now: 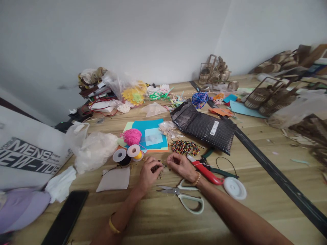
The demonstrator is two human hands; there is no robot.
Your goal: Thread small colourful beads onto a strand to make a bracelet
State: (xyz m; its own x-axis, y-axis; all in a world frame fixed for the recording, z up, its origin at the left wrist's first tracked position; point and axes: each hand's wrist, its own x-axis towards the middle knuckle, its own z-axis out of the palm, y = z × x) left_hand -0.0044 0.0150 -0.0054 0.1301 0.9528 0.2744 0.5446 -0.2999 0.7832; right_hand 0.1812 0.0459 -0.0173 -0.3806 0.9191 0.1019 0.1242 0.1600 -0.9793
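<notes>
At the middle of the table my left hand (150,173) has its fingers pinched on a short strand of small dark beads (160,174), part of which hangs below the fingertips. Facing it, a little to the right, my right hand (182,166) is closed in a pinch. What it holds is too small to make out. Just behind my right hand lies a coiled string of multicoloured beads (185,147). Scissors (176,191) with pale handles lie under my right wrist. A yellow thread spool (135,151) and a black thread spool (122,156) stand left of my left hand.
Red-handled cutters (208,173) and a white round lid (235,188) lie right of my right forearm. Behind are pink yarn (132,136), blue sheets (150,126) and a black bubble mailer (204,126). A phone (65,217) and plastic bag (95,151) are at left.
</notes>
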